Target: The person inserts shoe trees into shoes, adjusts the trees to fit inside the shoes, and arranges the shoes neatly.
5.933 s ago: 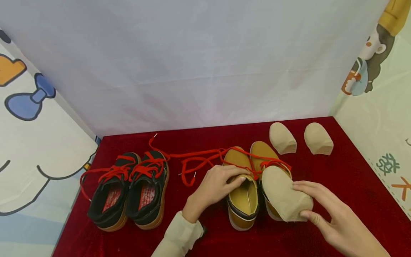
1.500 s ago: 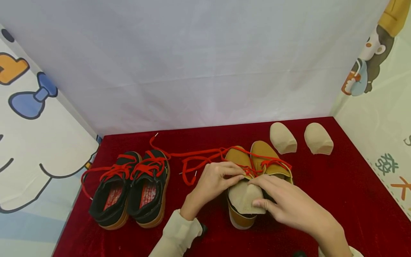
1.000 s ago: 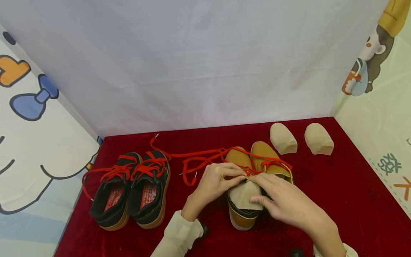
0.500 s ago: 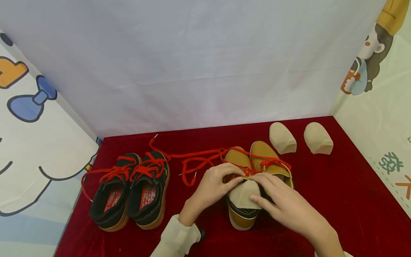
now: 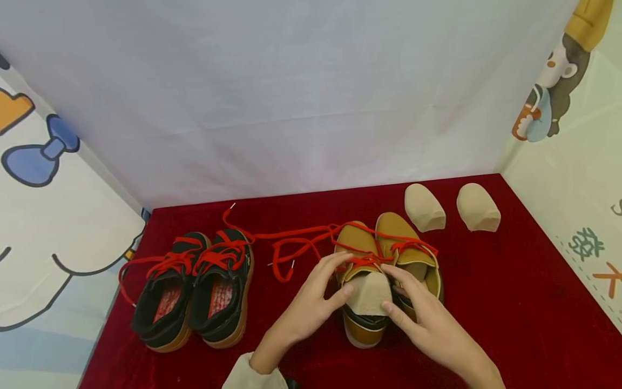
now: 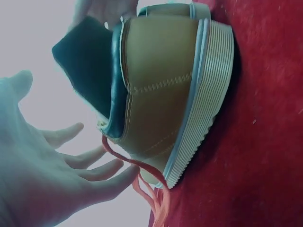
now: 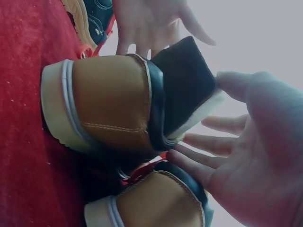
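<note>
A beige moulded shoe insert [image 5: 370,296] sits in the opening of the left tan shoe [image 5: 361,330], its rear end sticking up above the heel collar. My left hand [image 5: 311,305] is spread at the shoe's left side, fingers apart, the thumb beside the insert. In the left wrist view its fingers are near the red lace [image 6: 142,164]. On the other side, my right hand [image 5: 424,319] has its thumb at the insert's rear right corner and its fairly straight fingers along the shoe's collar. The right tan shoe [image 5: 396,231] stands alongside, partly behind that hand.
Two more beige inserts, a nearer one [image 5: 424,208] and a farther one [image 5: 478,208], lie at the back right. A pair of black shoes [image 5: 221,302] with red laces stands at left. Loose red laces [image 5: 296,237] cross the red cloth [image 5: 505,302] between the pairs.
The right hand has brought the insert over from the right and it has sunk into the left tan shoe. Just now the left hand has let go of the tongue and spread its fingers.
</note>
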{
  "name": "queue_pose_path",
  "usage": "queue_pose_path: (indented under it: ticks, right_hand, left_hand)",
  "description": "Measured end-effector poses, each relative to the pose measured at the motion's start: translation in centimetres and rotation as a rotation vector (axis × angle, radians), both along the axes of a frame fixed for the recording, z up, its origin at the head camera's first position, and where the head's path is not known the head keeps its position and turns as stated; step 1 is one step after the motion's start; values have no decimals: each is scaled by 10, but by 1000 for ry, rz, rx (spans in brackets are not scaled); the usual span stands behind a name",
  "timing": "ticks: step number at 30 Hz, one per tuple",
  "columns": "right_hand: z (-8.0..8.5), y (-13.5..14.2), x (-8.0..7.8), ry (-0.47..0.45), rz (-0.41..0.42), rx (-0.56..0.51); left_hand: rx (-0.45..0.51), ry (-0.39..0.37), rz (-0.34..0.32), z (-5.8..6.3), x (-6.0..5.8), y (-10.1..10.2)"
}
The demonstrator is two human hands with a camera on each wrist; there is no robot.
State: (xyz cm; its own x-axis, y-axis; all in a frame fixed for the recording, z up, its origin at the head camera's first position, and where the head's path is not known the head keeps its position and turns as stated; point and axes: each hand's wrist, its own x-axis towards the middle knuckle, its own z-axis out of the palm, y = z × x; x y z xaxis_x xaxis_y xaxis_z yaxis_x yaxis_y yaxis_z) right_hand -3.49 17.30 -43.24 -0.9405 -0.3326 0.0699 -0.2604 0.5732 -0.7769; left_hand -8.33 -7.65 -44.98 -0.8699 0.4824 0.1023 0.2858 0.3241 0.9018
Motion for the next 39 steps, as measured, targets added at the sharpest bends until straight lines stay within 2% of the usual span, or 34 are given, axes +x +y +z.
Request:
queue_pose_path:
  ticks: [2,7,15,18,26,39]
  right_hand:
    - [-1,-1,1,-26,-16,-16]
    - [-1,-3,2,-49,-43,-9]
    - [-1,-3,-1,-30,-52,21]
    - [-3,-4,-1,2,-51,30]
    - [-9,-6,-4,159,-45,76]
    - [-16,-11,-8,307,-56,80]
  left_hand:
    - [-12,-20,-11,1,5,-1]
    - [-90,-15,4,-1,12,2]
    - [-119,4,43,-1,12,4]
    - [-129,18,46,-2,11,3]
    - [-132,25,47,-4,9,2]
    - [-127,50,40,-8,5,2]
